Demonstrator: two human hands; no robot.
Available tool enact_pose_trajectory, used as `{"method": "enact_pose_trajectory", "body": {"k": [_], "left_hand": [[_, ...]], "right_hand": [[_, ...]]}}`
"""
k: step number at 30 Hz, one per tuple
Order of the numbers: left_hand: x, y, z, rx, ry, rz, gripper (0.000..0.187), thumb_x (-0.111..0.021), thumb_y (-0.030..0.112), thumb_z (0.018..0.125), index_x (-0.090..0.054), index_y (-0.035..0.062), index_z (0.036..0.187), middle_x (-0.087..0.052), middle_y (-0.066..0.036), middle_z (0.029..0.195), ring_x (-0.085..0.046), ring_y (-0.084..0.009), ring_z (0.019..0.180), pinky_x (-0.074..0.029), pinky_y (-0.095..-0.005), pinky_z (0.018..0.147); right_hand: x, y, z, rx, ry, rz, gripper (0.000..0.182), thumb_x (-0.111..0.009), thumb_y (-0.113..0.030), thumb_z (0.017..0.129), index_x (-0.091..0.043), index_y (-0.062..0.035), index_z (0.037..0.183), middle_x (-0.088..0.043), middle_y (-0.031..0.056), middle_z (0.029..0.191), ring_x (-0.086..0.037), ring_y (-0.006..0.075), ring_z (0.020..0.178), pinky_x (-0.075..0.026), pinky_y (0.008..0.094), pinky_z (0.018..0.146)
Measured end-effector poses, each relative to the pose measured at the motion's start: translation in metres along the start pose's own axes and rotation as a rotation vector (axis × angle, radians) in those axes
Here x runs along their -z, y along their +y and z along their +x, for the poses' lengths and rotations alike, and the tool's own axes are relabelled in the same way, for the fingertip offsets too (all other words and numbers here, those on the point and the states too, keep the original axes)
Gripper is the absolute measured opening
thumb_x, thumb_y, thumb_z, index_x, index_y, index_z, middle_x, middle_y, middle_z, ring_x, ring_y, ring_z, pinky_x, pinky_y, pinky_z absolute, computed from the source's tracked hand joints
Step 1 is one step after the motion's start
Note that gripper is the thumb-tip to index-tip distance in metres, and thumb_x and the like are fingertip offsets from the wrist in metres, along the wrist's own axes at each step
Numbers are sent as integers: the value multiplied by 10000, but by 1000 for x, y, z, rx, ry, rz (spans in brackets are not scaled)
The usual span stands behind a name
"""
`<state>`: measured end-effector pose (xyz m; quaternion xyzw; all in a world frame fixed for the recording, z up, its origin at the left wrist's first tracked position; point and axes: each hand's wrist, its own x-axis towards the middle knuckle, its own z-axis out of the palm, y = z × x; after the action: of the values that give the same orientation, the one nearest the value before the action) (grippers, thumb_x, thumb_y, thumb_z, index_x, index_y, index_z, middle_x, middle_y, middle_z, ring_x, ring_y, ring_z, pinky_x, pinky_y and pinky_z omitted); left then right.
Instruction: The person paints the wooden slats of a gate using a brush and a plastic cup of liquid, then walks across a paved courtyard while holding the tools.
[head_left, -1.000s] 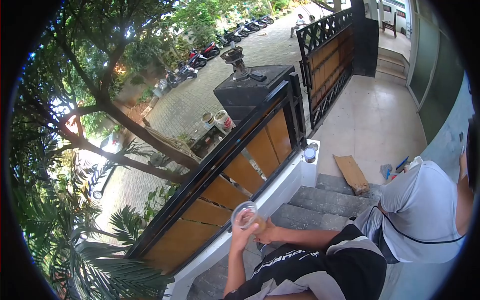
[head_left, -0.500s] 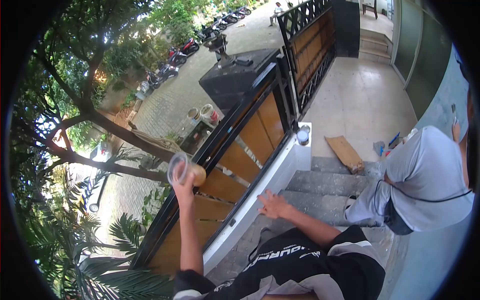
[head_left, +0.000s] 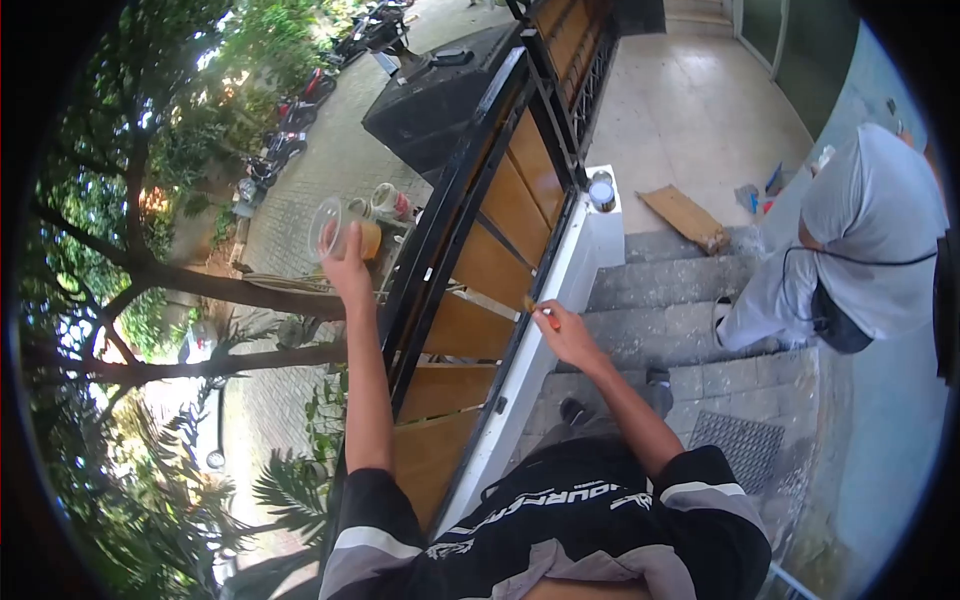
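My left hand is wrapped round a clear plastic cup, raised over the outer side of the black-framed fence. The cup is tipped on its side in this view, with an orange-brown liquid at its base end. In my right hand is a small paintbrush with an orange handle, pinched between the fingers. Its bristles point up and left, close to the fence's lower rail and a yellow-brown panel. A white ledge runs along beneath the fence.
Grey steps descend beside the ledge. An open can stands on the white post, near a flat piece of cardboard. A person in grey works at the right by the blue wall. Buckets stand beyond the fence.
My right hand has moved from open fingers over the ledge to the fence's lower rail, and a paintbrush now shows in it. The view has tilted downward; my left hand still holds the cup.
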<state>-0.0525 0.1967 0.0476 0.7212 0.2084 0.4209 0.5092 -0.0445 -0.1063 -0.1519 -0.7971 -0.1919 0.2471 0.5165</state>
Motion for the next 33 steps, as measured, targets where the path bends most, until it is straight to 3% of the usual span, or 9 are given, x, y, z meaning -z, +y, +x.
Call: {"method": "enact_pose_trajectory", "body": {"k": [3, 4, 6, 9, 16, 23, 27, 30, 33], "left_hand": [[-18, -32, 29, -80, 17, 19, 628, -763, 295, 831, -509, -88, 1259, -531, -174, 1235, -521, -244, 1134, -403, -353, 988], [-26, -37, 37, -74, -4, 17, 628, -763, 295, 831, -509, -88, 1259, -531, -174, 1235, -521, -244, 1134, -403, -353, 988], [-40, -44, 46, -114, -4, 73, 636, -773, 303, 820, -518, -95, 1245, -535, -186, 1220, -516, -246, 1134, -399, -360, 989], [-59, -37, 45, -96, -44, 21, 662, -773, 290, 828, -473, -93, 1277, -538, -206, 1196, -564, -250, 1039, -446, -353, 929], [-82, -54, 59, -64, -85, -24, 685, -762, 281, 843, -423, -88, 1311, -507, -232, 1249, -602, -282, 1002, -487, -368, 911], [-80, -69, 71, 11, -149, -18, 690, -750, 280, 854, -410, -87, 1328, -529, -231, 1233, -588, -288, 1064, -482, -385, 929], [-89, -66, 61, -12, -186, -100, 687, -737, 271, 865, -395, -75, 1350, -543, -219, 1221, -588, -277, 1070, -498, -376, 907], [-82, -70, 66, -52, -172, -93, 692, -736, 272, 865, -389, -65, 1359, -535, -213, 1233, -594, -267, 1053, -515, -363, 870], [-85, -67, 64, -17, -169, -112, 718, -741, 296, 857, -389, -73, 1362, -518, -214, 1231, -547, -272, 1107, -469, -377, 944]], "right_hand": [[-18, -10, 1, 185, 287, 368, 302, -580, -247, 967, -573, -38, 1185, -637, 82, 839, -620, 118, 753, -503, 309, 676], [-24, -9, 4, 171, 303, 372, 302, -580, -247, 967, -573, -38, 1185, -637, 82, 839, -620, 118, 753, -503, 309, 676], [-37, -9, 7, 67, 234, 912, 316, -529, -254, 992, -554, -36, 1219, -647, 106, 963, -637, 171, 807, -503, 287, 718], [-47, -16, 13, -3, 272, 1086, 324, -525, -260, 1002, -549, -44, 1242, -625, 58, 946, -583, 100, 747, -485, 231, 685], [-31, -32, 58, -60, 337, 1213, 404, -491, -362, 1011, -546, -29, 1232, -630, 65, 918, -563, 113, 754, -476, 269, 694], [-45, 4, 127, 37, 362, 2001, 388, -492, -397, 1005, -566, -48, 1156, -573, 35, 804, -531, 139, 794, -439, 309, 795], [-95, 21, 150, 52, 238, 1853, 331, -545, -330, 994, -628, -28, 1101, -605, 40, 807, -549, 130, 750, -463, 299, 725], [-132, 52, 158, -25, 392, 1713, 291, -606, -274, 966, -652, -25, 1108, -646, 42, 801, -576, 105, 675, -469, 263, 647], [-134, 100, 151, -274, 628, 901, 300, -617, -275, 932, -694, -16, 1063, -680, 48, 732, -596, 122, 604, -477, 255, 596]]}}
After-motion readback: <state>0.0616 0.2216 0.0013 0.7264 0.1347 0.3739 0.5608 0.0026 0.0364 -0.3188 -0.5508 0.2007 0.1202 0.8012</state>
